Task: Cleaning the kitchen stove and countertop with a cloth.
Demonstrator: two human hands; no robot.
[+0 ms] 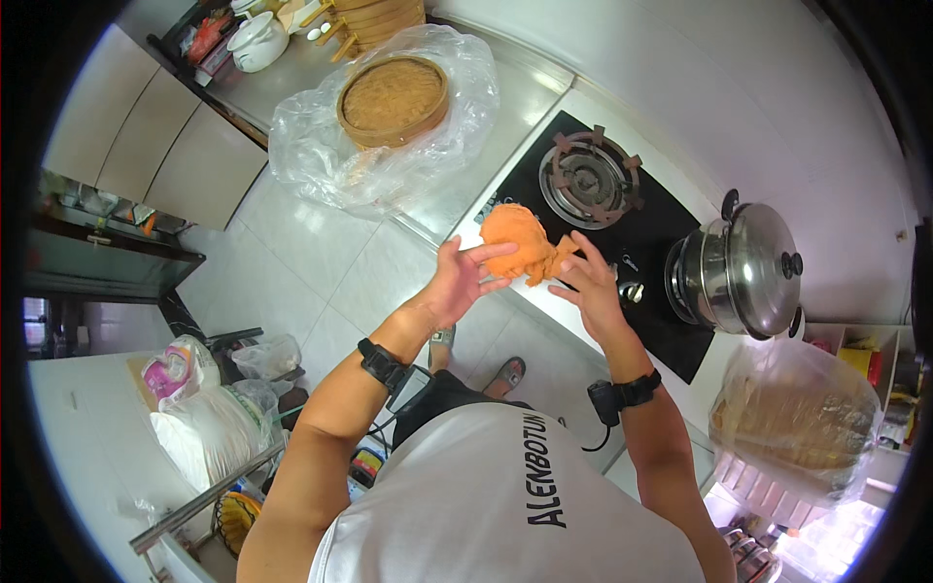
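A bunched orange cloth (514,237) is between my hands, over the front edge of the gas hob (536,186). My left hand (463,277) has its palm turned up and its fingers spread, with the fingertips lying across the near side of the cloth. At the cloth's narrow, twisted end, the fingers of my right hand (594,291) hold it loosely. Behind the hands, the left burner (589,182) carries no pot. On the right burner stands a lidded stainless steel steamer pot (736,270).
Left of the hob, a round bamboo steamer (393,102) rests on a clear plastic bag (306,160) on the steel counter (525,109). Stacked bamboo steamers (386,22) and a white pot (258,42) stand farther back. A plastic-wrapped bundle (794,423) lies at the right.
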